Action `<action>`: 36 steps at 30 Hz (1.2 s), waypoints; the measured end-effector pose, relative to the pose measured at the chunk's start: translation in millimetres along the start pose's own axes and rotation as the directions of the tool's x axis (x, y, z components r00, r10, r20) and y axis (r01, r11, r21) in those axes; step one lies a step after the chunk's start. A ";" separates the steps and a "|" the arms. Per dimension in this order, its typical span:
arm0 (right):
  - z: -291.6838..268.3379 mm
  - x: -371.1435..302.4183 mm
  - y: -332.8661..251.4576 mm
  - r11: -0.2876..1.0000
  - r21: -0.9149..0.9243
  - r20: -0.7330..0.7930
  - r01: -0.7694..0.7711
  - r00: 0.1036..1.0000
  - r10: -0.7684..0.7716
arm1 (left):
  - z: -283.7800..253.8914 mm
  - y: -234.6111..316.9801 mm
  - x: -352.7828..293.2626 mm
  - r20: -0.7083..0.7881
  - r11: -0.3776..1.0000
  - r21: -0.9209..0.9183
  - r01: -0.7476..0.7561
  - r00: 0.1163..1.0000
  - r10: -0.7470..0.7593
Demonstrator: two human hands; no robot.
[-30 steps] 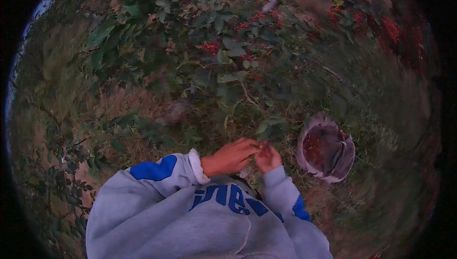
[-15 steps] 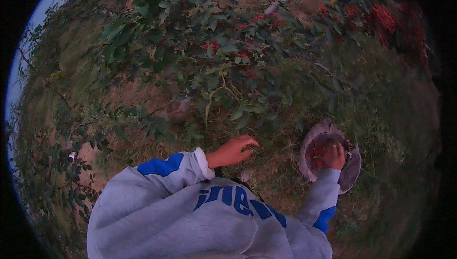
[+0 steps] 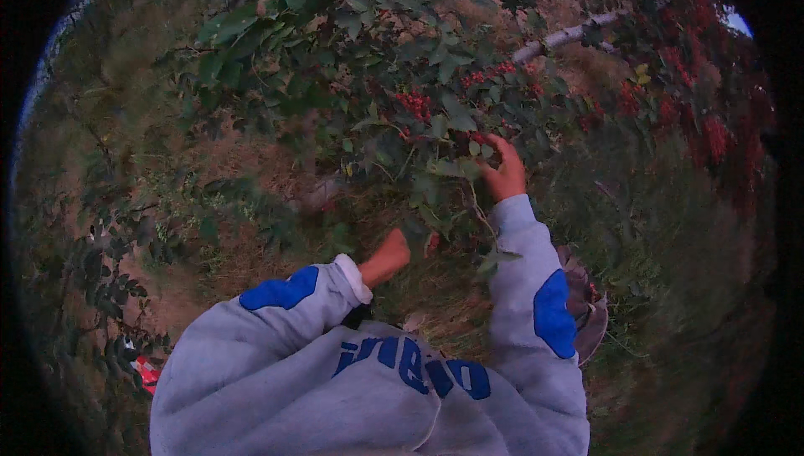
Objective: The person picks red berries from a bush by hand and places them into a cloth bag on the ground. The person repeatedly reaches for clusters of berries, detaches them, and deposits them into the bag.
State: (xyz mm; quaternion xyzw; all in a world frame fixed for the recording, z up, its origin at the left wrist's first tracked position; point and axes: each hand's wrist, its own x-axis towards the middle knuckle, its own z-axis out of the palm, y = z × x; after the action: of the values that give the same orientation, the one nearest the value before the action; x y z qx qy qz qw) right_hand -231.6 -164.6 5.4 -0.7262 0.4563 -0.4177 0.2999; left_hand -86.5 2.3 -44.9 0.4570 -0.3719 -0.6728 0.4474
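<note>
My right hand (image 3: 507, 173) reaches up into the leafy branches. Its fingers curve around the edge of a red berry cluster (image 3: 477, 137), with a gap between thumb and fingers where leaves show. Lower and to the left, my left hand (image 3: 385, 258) is beside a hanging leafy stem (image 3: 425, 196). Leaves cover its fingertips, so whether it grips the stem cannot be seen. Another red berry cluster (image 3: 414, 104) hangs above, between the hands. A pale round container (image 3: 593, 326) is at my right side, mostly hidden behind my right sleeve.
A thick pale branch (image 3: 569, 36) crosses at the upper right. More red berries (image 3: 716, 138) hang at the far right. Low leafy shoots (image 3: 109, 276) stand at the left, near a small red-and-white object (image 3: 146, 372). Grass and bare soil lie underneath.
My right hand has left the container, where red berries were visible, and moved up to the cluster. My left hand's spread fingers are now behind leaves. The view has shifted slightly.
</note>
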 end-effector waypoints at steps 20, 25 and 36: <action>4.5 25.2 39.4 0.855 0.283 0.155 -0.434 0.901 0.406 | -54.8 7.2 38.1 0.063 0.964 -0.084 0.251 0.967 -0.246; 5.7 30.6 49.0 0.850 0.273 0.167 -0.451 0.892 0.420 | -65.6 7.6 39.4 0.039 0.961 -0.088 0.263 0.965 -0.260; 24.2 48.2 89.5 0.944 0.049 0.175 -0.326 0.933 0.313 | -62.1 1.6 40.0 0.073 0.960 -0.032 0.279 0.958 -0.276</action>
State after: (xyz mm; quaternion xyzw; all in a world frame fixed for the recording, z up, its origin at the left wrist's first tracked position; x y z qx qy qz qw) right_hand -235.9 -243.5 -63.0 -0.6622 0.5255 -0.3190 0.4283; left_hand -34.5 -41.6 -73.8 0.4721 -0.3048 -0.7516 0.3453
